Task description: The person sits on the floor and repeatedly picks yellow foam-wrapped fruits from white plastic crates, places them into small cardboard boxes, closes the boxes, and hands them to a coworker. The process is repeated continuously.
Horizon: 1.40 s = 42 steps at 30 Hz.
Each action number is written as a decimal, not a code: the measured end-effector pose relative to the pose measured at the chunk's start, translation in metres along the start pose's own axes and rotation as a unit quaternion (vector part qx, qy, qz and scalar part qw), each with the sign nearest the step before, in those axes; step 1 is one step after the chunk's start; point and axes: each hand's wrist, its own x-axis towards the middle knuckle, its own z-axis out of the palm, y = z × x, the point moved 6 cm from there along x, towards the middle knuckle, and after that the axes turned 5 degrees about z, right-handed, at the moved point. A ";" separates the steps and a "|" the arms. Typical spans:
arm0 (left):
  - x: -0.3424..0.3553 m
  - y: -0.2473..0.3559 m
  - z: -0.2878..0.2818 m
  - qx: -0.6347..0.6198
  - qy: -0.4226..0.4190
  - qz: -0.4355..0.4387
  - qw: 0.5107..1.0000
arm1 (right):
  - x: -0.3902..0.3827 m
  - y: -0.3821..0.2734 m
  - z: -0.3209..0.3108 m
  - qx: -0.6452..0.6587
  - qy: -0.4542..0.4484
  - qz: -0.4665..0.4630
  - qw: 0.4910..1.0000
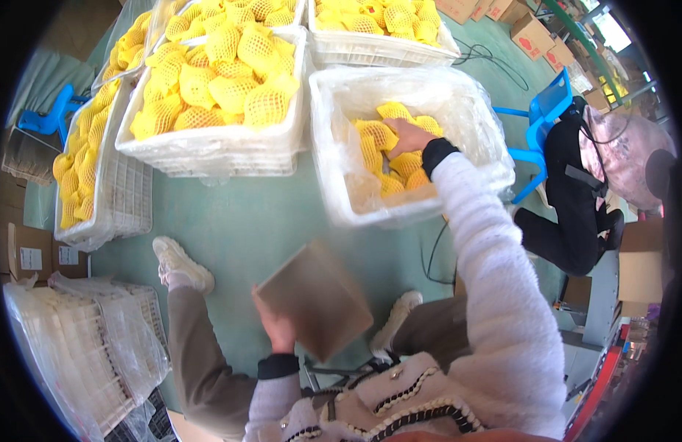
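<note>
With my left hand [280, 328] I hold a brown cardboard box [319, 298] by its left side, low in front of my body. The box is tilted and smeared by motion, and its inside looks dark. My right hand [413, 138] reaches into a white plastic crate [328, 140] lined with clear film. Its thumb and fingers close around a fruit in a yellow foam net [379, 137]; part of that fruit is hidden. Several more yellow-netted fruits [406, 163] lie around the hand in the crate.
Full crates of netted fruit [216, 158] stand ahead and at the left [120, 177]. A film-covered crate stack [76, 353] is at the lower left. On the right, a person in black trousers [558, 221] sits by a blue chair [551, 99]. A cable [496, 62] lies on the green floor.
</note>
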 end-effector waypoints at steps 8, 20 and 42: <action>0.004 0.022 0.028 -0.070 -0.035 -0.034 0.996 | 0.079 -0.006 0.053 -0.215 0.129 0.002 0.968; 0.002 0.004 0.022 0.012 -0.038 0.016 0.999 | -0.159 -0.126 -0.059 0.613 0.038 -0.160 0.773; -0.002 0.045 0.021 0.071 -0.009 0.071 0.995 | -0.160 -0.256 0.268 0.034 0.010 -0.159 0.987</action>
